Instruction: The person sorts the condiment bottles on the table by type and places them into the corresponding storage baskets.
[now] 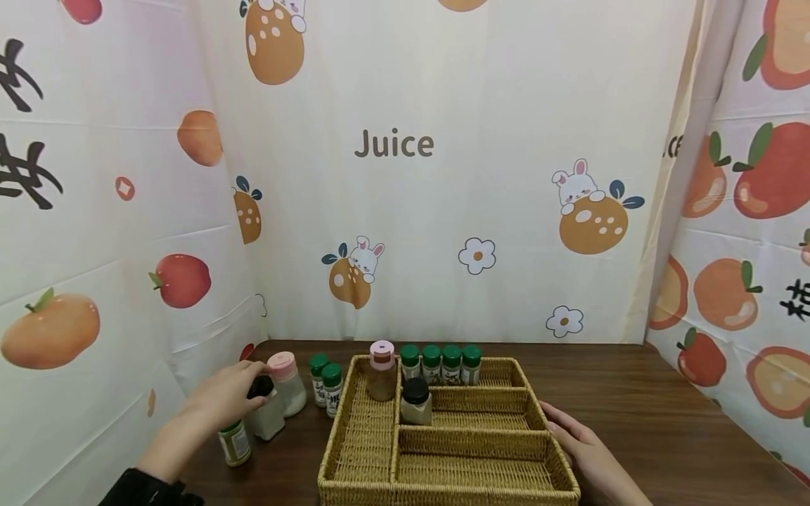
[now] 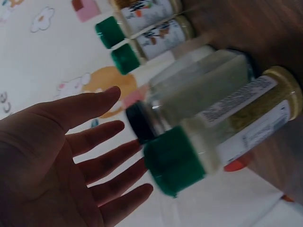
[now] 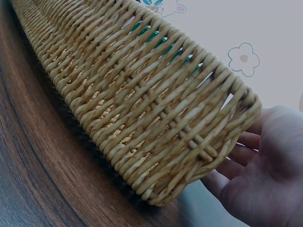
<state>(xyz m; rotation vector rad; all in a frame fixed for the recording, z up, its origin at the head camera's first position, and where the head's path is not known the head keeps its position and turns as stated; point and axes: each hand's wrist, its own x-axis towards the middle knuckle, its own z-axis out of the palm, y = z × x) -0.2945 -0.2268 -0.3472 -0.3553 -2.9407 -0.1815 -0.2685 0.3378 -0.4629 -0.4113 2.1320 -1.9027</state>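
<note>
My left hand (image 1: 221, 393) reaches over a clear square jar (image 1: 267, 419) with a black cap, its fingers right at the cap in the head view. The left wrist view shows these fingers spread and fairly straight, close to the black cap (image 2: 138, 122) and to the green cap (image 2: 173, 160) of a seasoning bottle (image 1: 236, 445) standing beside the jar. On the other side, my right hand (image 1: 585, 450) rests against the right wall of a divided wicker basket (image 1: 449, 490). In the right wrist view its fingers (image 3: 244, 153) are partly hidden behind the basket's corner.
A pink-capped jar (image 1: 289, 386) and two green-capped bottles (image 1: 332, 397) stand left of the basket. Inside it are a pink-topped brown bottle (image 1: 382, 379), a black-capped jar (image 1: 416, 409) and a row of several green-capped bottles (image 1: 451, 369). Printed curtains (image 1: 443, 197) surround the table.
</note>
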